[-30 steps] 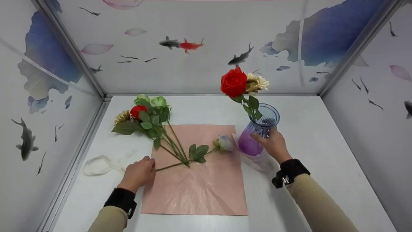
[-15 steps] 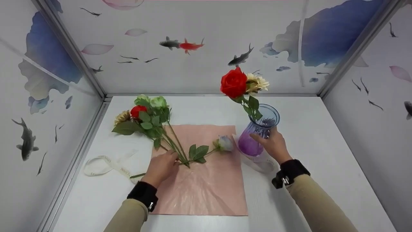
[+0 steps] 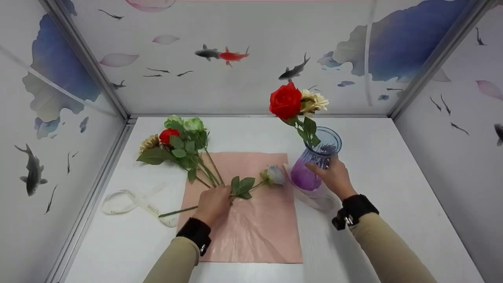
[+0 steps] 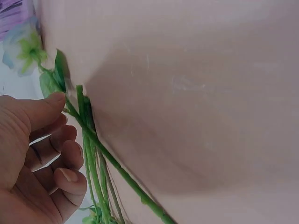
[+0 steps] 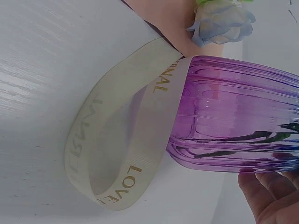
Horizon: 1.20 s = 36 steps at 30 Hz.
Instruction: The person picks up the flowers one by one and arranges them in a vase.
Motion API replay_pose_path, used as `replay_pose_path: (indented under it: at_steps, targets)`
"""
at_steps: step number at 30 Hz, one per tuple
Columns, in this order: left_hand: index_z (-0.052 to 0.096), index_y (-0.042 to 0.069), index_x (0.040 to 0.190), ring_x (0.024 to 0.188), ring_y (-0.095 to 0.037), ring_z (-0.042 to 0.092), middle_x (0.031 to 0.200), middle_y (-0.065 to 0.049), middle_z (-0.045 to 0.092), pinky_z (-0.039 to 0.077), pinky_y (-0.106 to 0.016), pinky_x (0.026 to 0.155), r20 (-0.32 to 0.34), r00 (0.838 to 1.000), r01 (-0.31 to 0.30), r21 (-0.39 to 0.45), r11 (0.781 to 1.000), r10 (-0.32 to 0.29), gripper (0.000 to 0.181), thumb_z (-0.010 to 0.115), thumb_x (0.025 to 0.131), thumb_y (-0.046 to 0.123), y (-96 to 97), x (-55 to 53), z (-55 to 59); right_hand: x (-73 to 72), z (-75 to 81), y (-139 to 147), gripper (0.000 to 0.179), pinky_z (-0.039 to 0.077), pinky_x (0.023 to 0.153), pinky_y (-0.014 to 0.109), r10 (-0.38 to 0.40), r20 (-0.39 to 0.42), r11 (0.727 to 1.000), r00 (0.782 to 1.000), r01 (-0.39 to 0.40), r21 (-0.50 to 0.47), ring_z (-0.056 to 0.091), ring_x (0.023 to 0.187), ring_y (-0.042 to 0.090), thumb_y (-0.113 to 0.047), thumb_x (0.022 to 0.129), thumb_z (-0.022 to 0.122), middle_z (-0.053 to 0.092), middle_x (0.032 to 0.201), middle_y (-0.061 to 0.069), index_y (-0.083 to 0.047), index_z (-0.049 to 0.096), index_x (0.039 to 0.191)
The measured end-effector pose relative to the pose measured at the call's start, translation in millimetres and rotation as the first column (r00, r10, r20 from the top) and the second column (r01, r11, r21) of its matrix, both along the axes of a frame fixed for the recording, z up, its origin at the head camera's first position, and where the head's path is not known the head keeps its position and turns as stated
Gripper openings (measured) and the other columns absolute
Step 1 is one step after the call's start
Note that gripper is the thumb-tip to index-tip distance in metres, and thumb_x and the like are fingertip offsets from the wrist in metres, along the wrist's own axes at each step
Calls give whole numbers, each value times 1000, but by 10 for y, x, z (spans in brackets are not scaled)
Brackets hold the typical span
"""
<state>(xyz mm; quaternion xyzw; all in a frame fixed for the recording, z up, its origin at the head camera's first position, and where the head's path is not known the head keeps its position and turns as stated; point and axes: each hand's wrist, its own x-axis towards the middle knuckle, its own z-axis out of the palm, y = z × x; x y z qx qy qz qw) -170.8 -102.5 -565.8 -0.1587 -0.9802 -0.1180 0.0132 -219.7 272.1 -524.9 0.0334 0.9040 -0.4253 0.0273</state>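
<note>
My left hand [image 3: 214, 204] is over the pink paper, and its thumb and index finger pinch the stem [image 4: 110, 156] of a pale blue rose [image 3: 275, 175] just below the leaves. That rose lies across the stem ends of a loose bunch of flowers [image 3: 188, 147]. On the right, my right hand [image 3: 336, 177] grips the side of a ribbed glass vase [image 3: 304, 175], blue above and purple below. A red rose [image 3: 285, 101] and a cream flower [image 3: 314, 101] stand in the vase, leaning left. In the right wrist view, fingertips [image 5: 254, 186] touch the glass.
Pink wrapping paper [image 3: 255, 236] lies flat at the table's middle. One pale lettered ribbon [image 3: 118, 202] curls at the left; another ribbon [image 5: 149, 130] loops by the vase's base. Printed panels enclose the white table [image 3: 373, 149] at the back and sides.
My left hand has slid right along the pale blue rose's stem, from near its lower end to just below the leaves. The flower head, vase and right hand have stayed in place.
</note>
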Motion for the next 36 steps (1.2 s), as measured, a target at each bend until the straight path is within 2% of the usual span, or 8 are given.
replay_pose_path:
  at_steps: [8,12,20,29,34,36]
  targets:
    - [69,5,88,72,-31,69,82,-13,68,56,-45,58,-7,1000,-20,23,1000,21,9,68,96,8,67,1,-83,-6,10,-6,115,31,116,61,3,13,1000,1000,-3,-20,37,145,47,-66,85,72,38,157,29,-5,11,161]
    - [71,4,87,70,-29,69,80,-12,67,56,-43,57,-34,999,-14,27,1000,15,9,68,95,3,90,-7,-117,-6,16,2,117,30,116,61,-2,24,999,1000,3,-32,36,146,47,-69,83,72,37,159,27,-7,11,161]
    - [72,4,89,69,-29,68,79,-12,66,57,-43,58,-37,999,-8,2,1000,8,8,68,96,4,120,-24,-166,-5,18,-8,118,29,117,61,-3,35,999,999,5,-42,34,147,46,-70,83,72,36,159,27,-8,10,162]
    - [67,6,85,71,-30,69,82,-12,67,56,-44,60,-74,997,38,48,998,-34,10,69,93,0,65,-13,-77,-7,21,-3,111,30,117,59,5,9,999,1000,-4,-39,35,147,46,-64,87,72,37,159,27,-4,14,160]
    - [69,5,93,73,-30,69,86,-11,69,56,-45,61,-95,995,15,50,999,-10,4,71,93,2,55,-41,64,-9,13,-4,113,30,117,60,5,21,999,1000,-4,-40,35,147,46,-65,86,72,37,159,28,-3,13,160]
    - [69,5,95,71,-30,69,85,-11,68,56,-45,59,-132,991,0,56,998,7,2,71,94,6,53,-56,124,-9,10,-3,112,31,117,59,2,19,999,1000,-1,-36,36,146,46,-64,86,73,37,158,28,-3,13,160]
